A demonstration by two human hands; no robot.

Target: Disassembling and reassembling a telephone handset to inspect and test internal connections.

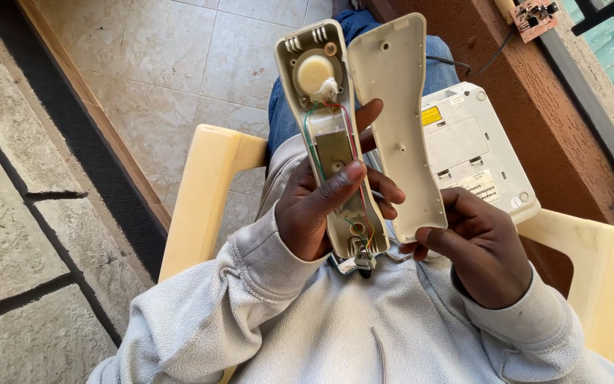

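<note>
Head view: handset opened up, two halves apart. Left hand (314,213) fingers curled round the handset inner half (330,135), thumb across its wires, round earpiece disc at top. Right hand (481,245) pinches the blank back cover (399,121) at its lower end. Next move calls for a steady grip, wires look fragile. Phone base (474,153) lies on lap, underside up, yellow rectangular label upper left, white label lower right

Head cam, steep downward, close-up.
</note>
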